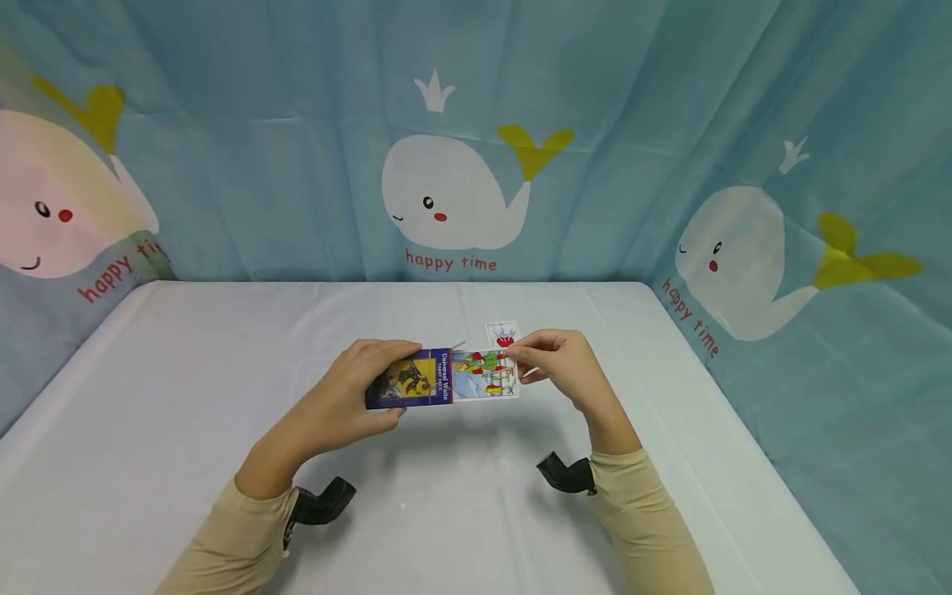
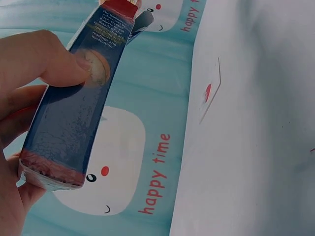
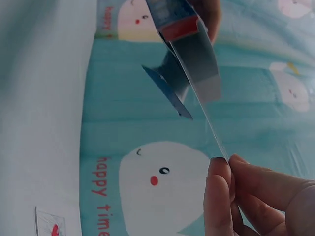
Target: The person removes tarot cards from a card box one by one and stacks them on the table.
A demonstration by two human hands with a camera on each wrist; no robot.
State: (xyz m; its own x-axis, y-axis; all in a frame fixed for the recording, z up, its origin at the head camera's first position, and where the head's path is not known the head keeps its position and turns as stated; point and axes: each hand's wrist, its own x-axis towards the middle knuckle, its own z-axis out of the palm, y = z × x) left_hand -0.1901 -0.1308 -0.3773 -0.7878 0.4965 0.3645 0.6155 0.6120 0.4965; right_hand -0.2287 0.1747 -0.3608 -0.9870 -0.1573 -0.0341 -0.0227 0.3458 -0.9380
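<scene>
A blue tarot box [image 1: 407,380] lies on its side in the air above the table, gripped by my left hand [image 1: 345,401] with the thumb along one edge. From the box's right end sticks out a colourful card [image 1: 483,376], whose outer edge my right hand [image 1: 558,364] pinches between thumb and fingers. The right wrist view shows the card [image 3: 211,128] edge-on, its far part inside the box, and the box's flap [image 3: 170,91] standing open. Another card [image 1: 502,333] with a red heart rests on the table just behind the right fingertips.
A white cloth covers the table [image 1: 223,347]. Behind it and at both sides hang light blue curtains [image 1: 283,165] printed with whales. A black wrist mount [image 1: 323,502] juts from the left sleeve, and another [image 1: 567,473] from the right sleeve.
</scene>
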